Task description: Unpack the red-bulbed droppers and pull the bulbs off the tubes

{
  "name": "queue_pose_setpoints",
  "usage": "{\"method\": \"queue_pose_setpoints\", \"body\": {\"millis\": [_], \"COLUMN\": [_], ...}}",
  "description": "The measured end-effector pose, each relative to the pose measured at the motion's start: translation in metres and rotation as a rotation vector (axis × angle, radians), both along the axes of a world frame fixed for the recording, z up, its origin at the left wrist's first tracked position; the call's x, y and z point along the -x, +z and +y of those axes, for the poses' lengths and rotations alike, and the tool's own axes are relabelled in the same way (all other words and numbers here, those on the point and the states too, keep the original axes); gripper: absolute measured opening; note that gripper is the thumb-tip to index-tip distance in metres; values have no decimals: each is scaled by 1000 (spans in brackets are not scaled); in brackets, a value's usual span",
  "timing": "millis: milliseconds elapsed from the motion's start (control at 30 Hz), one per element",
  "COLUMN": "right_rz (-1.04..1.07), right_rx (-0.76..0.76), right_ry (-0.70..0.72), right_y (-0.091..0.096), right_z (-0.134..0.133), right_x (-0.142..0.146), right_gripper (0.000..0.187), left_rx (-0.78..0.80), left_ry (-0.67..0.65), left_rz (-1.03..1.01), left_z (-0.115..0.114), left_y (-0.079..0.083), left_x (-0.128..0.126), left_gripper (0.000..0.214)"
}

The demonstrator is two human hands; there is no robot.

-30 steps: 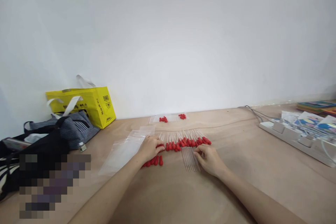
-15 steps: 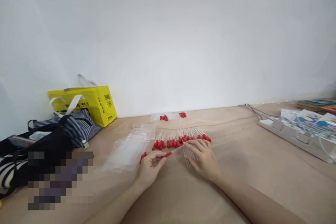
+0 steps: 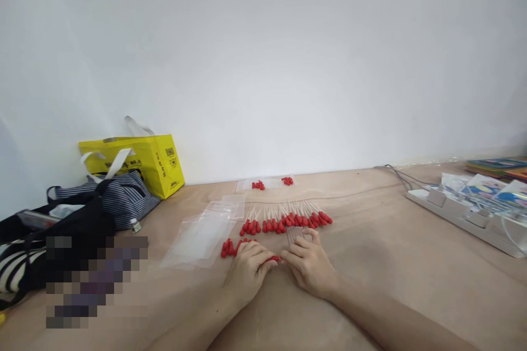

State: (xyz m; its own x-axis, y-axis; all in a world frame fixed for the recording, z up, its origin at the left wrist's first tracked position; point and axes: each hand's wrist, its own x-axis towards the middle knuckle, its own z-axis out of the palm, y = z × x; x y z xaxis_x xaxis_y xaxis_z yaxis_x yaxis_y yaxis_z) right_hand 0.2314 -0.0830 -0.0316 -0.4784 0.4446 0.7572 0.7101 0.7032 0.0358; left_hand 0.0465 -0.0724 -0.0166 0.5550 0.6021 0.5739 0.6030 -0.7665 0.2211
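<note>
Yellow bag (image 3: 140, 162): QR code and dark print, too small to read.

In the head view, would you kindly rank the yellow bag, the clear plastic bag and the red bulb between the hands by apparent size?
1-2. yellow bag and clear plastic bag: about alike; the flat one lies nearer, so unranked.
3. red bulb: by far smallest.

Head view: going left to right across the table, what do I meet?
A yellow bag → clear plastic bags → row of red-bulbed droppers → power strip.
</note>
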Motion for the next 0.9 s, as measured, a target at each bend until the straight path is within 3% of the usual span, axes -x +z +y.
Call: {"method": "queue_pose_setpoints", "body": {"millis": [233,900], "right_rz": [2,35], "right_rx": [23,90], "right_ry": [68,130], "right_y": [-3,2], "right_z": [-2,-10], "right_x": [-5,-10], "right_gripper": [11,14], "left_rx": [-185,-218], "left_ry": [-9,-109], "left_rz": [90,91], "left_z": [-9,-18], "left_y": [2,6], "left_x": [4,2], "left_gripper": [25,27]}}
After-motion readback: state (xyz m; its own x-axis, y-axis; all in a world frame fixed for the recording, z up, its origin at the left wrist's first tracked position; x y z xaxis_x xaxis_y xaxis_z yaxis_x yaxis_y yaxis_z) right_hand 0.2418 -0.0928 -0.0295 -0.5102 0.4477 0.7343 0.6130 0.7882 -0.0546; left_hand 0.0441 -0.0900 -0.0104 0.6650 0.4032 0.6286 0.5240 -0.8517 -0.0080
